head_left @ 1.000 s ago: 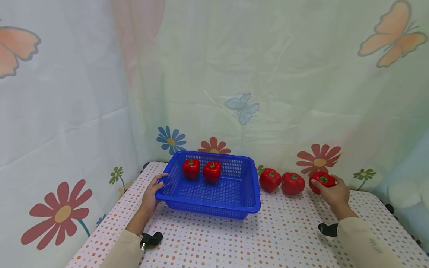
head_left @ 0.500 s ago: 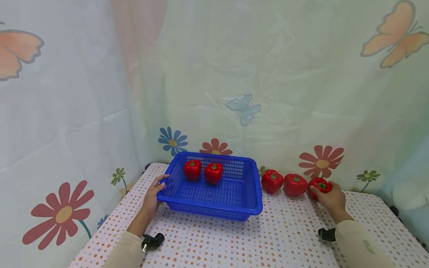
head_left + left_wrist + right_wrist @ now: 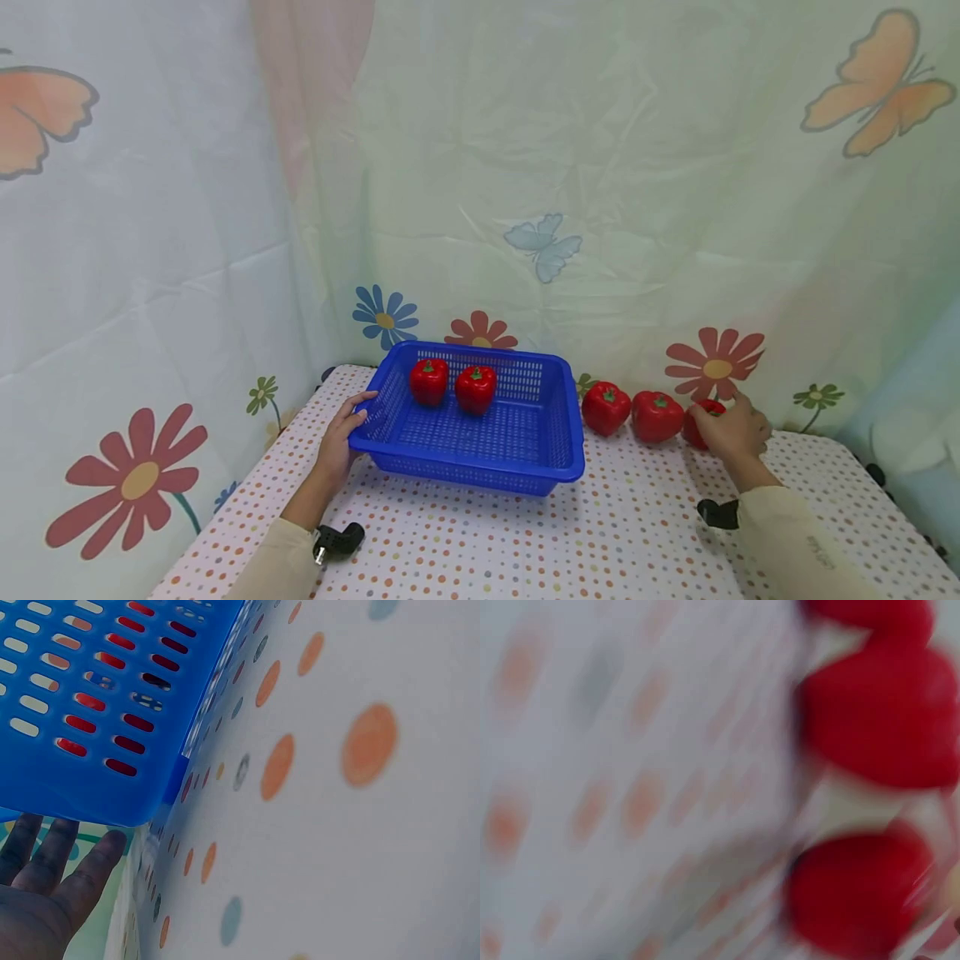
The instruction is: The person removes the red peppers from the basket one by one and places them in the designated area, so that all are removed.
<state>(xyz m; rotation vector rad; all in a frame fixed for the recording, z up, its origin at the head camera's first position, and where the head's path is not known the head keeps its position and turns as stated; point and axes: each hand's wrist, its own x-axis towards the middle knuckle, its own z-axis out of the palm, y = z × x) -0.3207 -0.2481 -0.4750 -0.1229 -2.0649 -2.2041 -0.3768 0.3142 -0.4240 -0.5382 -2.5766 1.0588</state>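
Note:
My left hand [image 3: 339, 442] is at the left side of a blue plastic basket [image 3: 465, 477], its fingers extended and touching the rim. In the left wrist view, three straight fingers [image 3: 88, 874] reach up to the basket's edge. Two red bell peppers stand inside: one on the left [image 3: 429, 383], the other on the right [image 3: 476, 390]. Past the basket's right side, three more red bell peppers form a row: a near one [image 3: 606, 408], a middle one [image 3: 657, 417] and an end one [image 3: 697, 429]. My right hand [image 3: 738, 429] partly hides the end pepper, fingers raised off it.
A white table with coloured dots [image 3: 480, 550] bears everything. Behind and to the left hang printed cloths [image 3: 450, 167] with flowers and butterflies. A black wrist device [image 3: 337, 540] sits on the left wrist, another [image 3: 718, 514] on the right. The right wrist view is blurred.
The end pepper has moved left, close beside the middle pepper, and my right hand has let go of it, its fingers lifting away. My left hand has stayed at the basket.

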